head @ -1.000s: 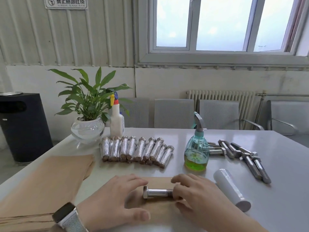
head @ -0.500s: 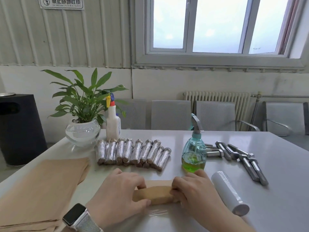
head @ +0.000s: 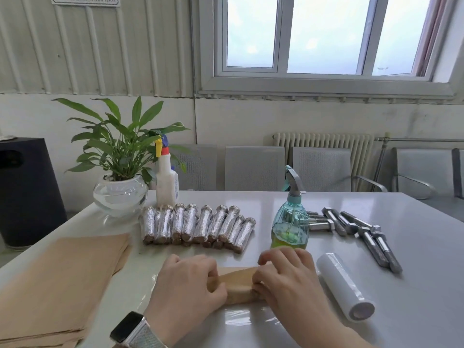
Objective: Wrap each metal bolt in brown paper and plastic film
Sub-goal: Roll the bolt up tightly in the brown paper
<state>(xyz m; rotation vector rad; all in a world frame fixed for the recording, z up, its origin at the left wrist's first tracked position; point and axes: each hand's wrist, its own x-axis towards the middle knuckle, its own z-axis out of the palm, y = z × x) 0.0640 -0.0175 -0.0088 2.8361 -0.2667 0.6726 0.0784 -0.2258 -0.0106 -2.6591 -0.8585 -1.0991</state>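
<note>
A bolt rolled in brown paper [head: 238,285] lies across the near table, on a sheet of clear plastic film [head: 238,320]; the metal itself is hidden. My left hand [head: 185,287] grips its left end and my right hand [head: 286,280] grips its right end, fingers curled over the roll. A row of several wrapped bolts [head: 198,226] lies behind. Several bare metal bolts [head: 359,229] lie at the right. A stack of brown paper sheets [head: 57,287] sits at the left, a roll of plastic film [head: 344,285] at my right.
A teal spray bottle [head: 291,217] with green liquid stands just beyond my right hand. A potted plant [head: 120,177] in a glass bowl and a white spray bottle [head: 167,182] stand at the back left. Grey chairs [head: 253,168] line the table's far side.
The bare bolt that lay on the paper is now rolled up inside it. Both hands have closed over the roll's ends and turned it further along the film.
</note>
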